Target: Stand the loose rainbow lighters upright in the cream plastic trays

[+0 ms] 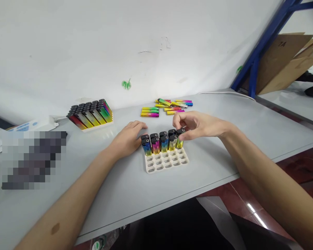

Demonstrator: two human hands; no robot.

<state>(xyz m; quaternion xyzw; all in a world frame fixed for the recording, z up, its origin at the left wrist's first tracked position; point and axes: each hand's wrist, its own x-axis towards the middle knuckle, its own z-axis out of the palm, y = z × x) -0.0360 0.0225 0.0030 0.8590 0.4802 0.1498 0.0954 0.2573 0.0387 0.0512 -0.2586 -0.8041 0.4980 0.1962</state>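
A white tray (167, 162) with rows of oval holes lies on the table. Upright lighters (164, 143) with black tops and shiny coloured bodies fill its two back rows, while the front holes show bare. My right hand (194, 125) pinches the top of a yellow lighter (180, 143) at the right end of these rows. On the tray's left side, my left hand (130, 138) rests on the table, fingers stretched out and thumb close to the end lighter. Whether the thumb touches that lighter, I cannot tell.
Another tray packed with upright lighters (91, 114) stands at the back left. Loose shiny lighter bodies (172, 105) lie against the wall, some stacked (150, 112). A pixelated dark object (36, 161) is on the left. Cardboard boxes (284, 62) stand beyond a blue frame (254, 66).
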